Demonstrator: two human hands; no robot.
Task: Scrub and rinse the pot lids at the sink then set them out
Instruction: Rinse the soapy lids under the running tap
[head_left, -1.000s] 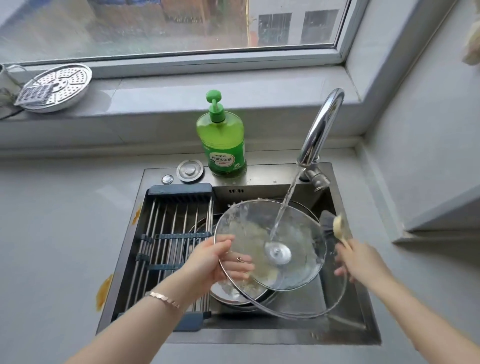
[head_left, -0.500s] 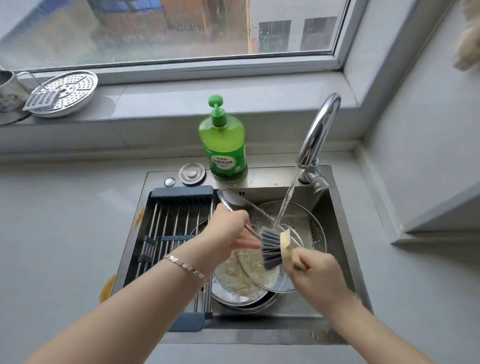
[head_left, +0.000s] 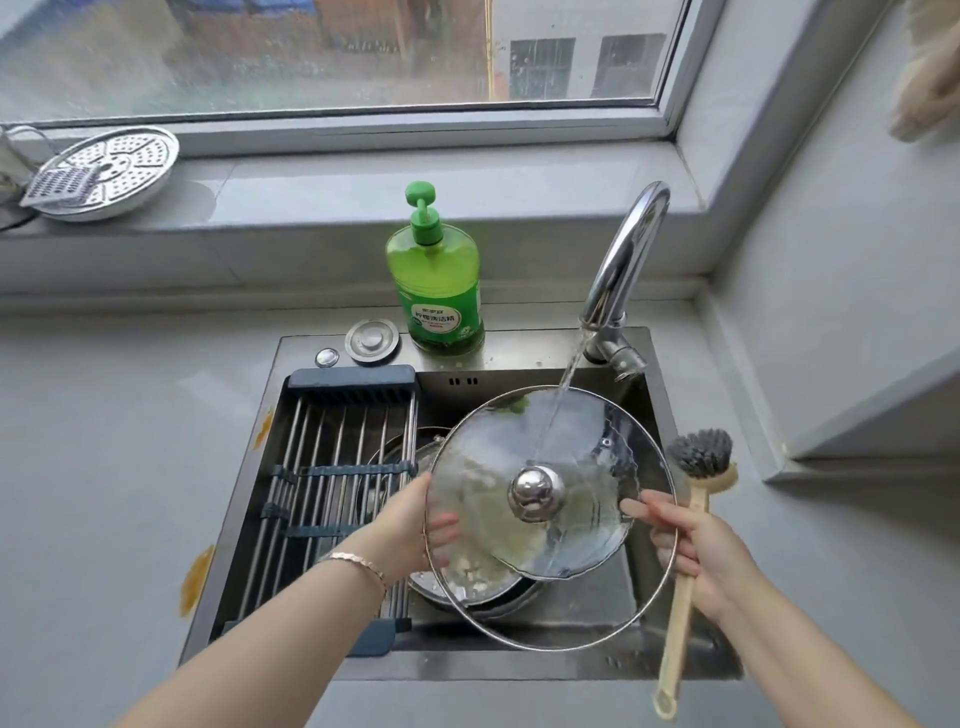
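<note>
A round glass pot lid (head_left: 587, 441) with a steel rim and a shiny steel knob faces up over the sink, under the running water. My left hand (head_left: 410, 530) grips its left rim, fingers seen through the glass. My right hand (head_left: 696, 551) holds the right rim with the thumb on top and also grips the wooden handle of a dish brush (head_left: 696, 467), its grey bristles pointing up beside the lid. Under the lid, a steel pot (head_left: 467, 582) with whitish residue lies in the sink.
The steel sink (head_left: 675, 649) has a roll-up drying rack (head_left: 332, 467) over its left half. A green soap bottle (head_left: 436, 280) stands behind it, beside the chrome faucet (head_left: 623, 260). A perforated steamer plate (head_left: 109, 171) sits on the windowsill at far left. Grey counter surrounds the sink.
The lid has turned from tilted on edge under the brush to lying flat, knob up, beneath the stream. My right hand moved from scrubbing to the lid's right rim, brush swung aside.
</note>
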